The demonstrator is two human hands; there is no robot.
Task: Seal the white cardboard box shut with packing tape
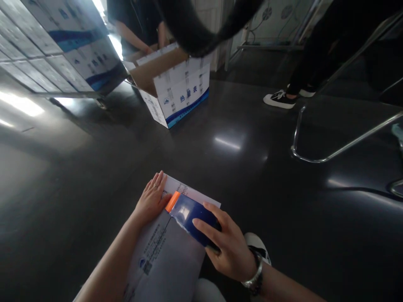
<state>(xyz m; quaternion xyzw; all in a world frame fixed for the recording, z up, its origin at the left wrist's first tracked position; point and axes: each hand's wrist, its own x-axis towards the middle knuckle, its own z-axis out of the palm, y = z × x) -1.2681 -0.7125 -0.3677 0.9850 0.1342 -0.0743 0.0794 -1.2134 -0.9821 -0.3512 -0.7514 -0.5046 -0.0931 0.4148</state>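
A white cardboard carton (170,260) with printed text and a small blue logo lies below me, close to my legs. My left hand (153,197) rests flat on its far left edge, fingers stretched out and a ring on one of them. In my right hand (228,239) is a blue tape dispenser (193,216) with an orange front edge, fingers wrapped over its near end. The orange edge sits on the carton's top, close to my left thumb. Whether tape runs from it is hard to see.
Ahead, an open white-and-blue carton (182,92) stands on the dark floor, with another person's arms (135,35) behind it. Stacked cartons (78,46) fill a wheeled cart at left. A metal chair frame (327,159) and a person's shoe (280,99) are at right.
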